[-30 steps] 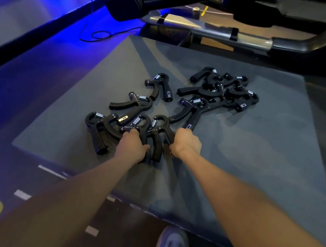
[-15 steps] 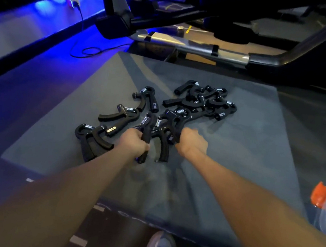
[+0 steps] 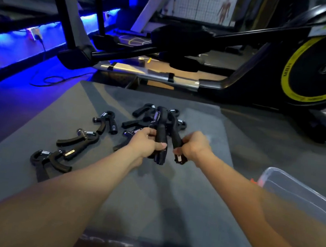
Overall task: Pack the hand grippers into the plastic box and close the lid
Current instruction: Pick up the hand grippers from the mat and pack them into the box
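- Plainly this is the gathering step: both hands are lifted off the grey mat with hand grippers in them, and nothing is in the plastic box that I can see from here.
- Left hand: its grip is closed around the handle of a black hand gripper, fingers curled over it, the spring end pointing up and away.
- Right hand: its grip is likewise closed on a second gripper, whose handle end pokes out below the fist.
- The two held grippers stand close together, perhaps touching near the top; I cannot tell for sure.
- More grippers wait on the mat: a heap just behind the hands and several loose ones off to the person's left.
- The box sits low on the person's right, only its clear rim and an orange latch showing; I see no lid on it.
- Next, I'd judge, both hands need to swing right and down over that rim, then release inside.
- Many trips look to remain before the lid can go on.
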`<control>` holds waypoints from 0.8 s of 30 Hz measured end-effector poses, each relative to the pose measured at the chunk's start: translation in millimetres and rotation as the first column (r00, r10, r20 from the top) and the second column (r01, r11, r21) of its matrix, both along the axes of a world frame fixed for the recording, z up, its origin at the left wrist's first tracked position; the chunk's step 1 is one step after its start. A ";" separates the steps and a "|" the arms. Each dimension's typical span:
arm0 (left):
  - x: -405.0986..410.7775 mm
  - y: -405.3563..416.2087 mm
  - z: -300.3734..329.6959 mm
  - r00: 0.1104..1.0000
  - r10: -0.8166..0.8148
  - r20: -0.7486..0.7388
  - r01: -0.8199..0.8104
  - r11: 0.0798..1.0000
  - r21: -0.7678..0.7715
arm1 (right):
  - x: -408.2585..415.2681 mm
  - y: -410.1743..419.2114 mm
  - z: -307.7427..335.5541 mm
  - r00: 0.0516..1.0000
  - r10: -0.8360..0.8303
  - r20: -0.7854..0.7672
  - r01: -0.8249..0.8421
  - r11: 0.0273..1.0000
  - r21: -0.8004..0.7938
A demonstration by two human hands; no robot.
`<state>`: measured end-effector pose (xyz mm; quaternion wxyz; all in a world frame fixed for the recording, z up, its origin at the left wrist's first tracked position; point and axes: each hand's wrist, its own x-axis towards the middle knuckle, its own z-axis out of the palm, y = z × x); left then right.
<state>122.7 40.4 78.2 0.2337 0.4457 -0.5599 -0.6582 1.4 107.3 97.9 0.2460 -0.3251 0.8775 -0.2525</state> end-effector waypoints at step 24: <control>-72.6 59.4 32.9 0.979 -0.201 -0.037 0.199 0.979 -0.047 | -51.7 76.9 13.6 0.892 0.163 0.422 -0.025 0.949 -0.313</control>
